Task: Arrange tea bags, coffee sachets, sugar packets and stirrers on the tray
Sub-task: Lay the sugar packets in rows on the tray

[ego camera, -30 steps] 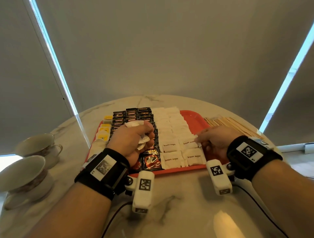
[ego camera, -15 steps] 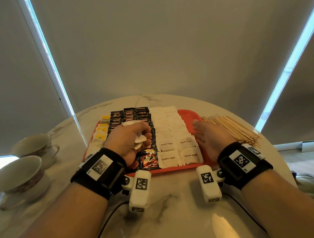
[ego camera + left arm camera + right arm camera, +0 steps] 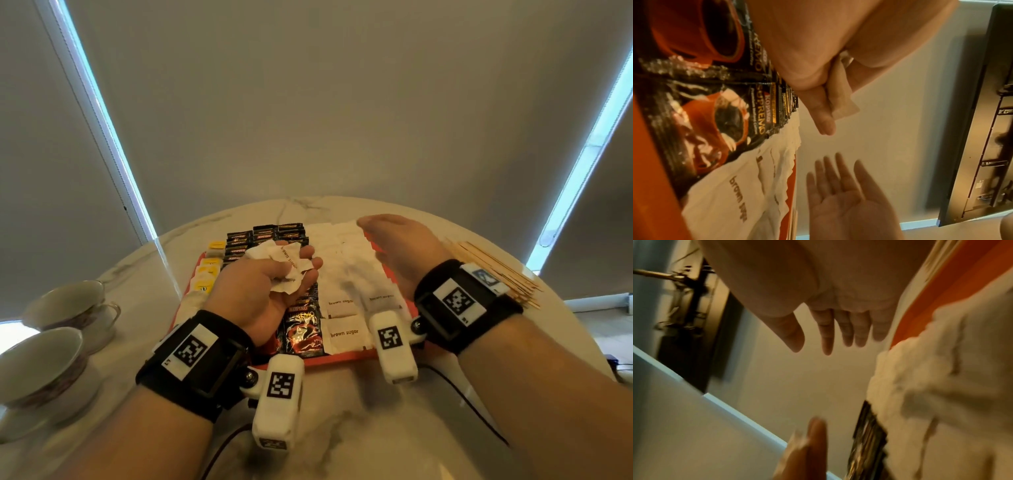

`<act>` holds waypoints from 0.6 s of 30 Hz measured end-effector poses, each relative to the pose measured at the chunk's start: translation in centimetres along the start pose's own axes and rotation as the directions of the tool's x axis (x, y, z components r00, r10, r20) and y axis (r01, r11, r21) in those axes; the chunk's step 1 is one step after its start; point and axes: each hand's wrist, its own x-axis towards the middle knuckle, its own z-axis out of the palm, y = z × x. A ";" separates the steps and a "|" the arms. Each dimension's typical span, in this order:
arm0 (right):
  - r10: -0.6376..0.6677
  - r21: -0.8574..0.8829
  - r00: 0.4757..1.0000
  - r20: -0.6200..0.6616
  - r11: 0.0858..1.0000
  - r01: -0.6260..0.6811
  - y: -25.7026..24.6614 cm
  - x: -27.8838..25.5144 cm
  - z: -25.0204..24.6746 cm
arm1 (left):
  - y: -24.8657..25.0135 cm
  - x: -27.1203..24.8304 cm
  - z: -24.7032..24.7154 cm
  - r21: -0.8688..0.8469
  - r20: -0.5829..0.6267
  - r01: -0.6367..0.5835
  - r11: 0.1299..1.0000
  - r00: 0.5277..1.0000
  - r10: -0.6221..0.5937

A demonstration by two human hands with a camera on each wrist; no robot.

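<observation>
Now, left hand (image 3: pixel 270 287): clutched a bunch of sugar packets (image 3: pixel 286 265) above the tray (image 3: pixel 342 359).
Right hand (image 3: pixel 400 250): released, fingers straight, above the tray.

left hand (image 3: pixel 263 291) clutching a bunch of crumpled white brown-sugar packets (image 3: pixel 281 265) | right hand (image 3: pixel 400 250) flat-fingered above red plastic tray (image 3: pixel 342 359) (rows of sachets) | thin wooden stirrers (image 3: pixel 496 270) on marble table (image 3: pixel 359 418)

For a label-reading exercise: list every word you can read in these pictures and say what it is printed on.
"brown sugar": white sugar packets on the tray, and those in the left hand.
"KOPIKO", "SUPREMO": black coffee sachets.
Smaller print on the sachets and the yellow tea bag tags: too small to read.
</observation>
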 end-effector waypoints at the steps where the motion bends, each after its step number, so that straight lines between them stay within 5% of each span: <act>1: -0.044 0.004 0.999 0.028 0.999 0.044 -0.2 -0.2 0.9 | 0.0 -0.1 0.0 0.019 0.007 -0.011 1.000 1.000 0.011; 7: -0.072 0.007 0.961 0.265 0.997 0.073 0.6 -2.1 4.1 | 0.4 -0.4 -0.3 0.156 -0.023 -0.054 0.986 0.998 0.059; 12: -0.042 0.192 0.957 0.288 0.981 -0.015 1.6 -2.5 4.4 | 0.2 -0.3 -0.7 0.390 -0.040 -0.080 0.917 0.994 0.103; 18: -0.057 0.286 0.967 0.248 0.958 -0.017 2.0 -2.8 4.5 | 0.2 -0.1 -1.1 0.479 -0.045 -0.090 0.873 0.991 0.127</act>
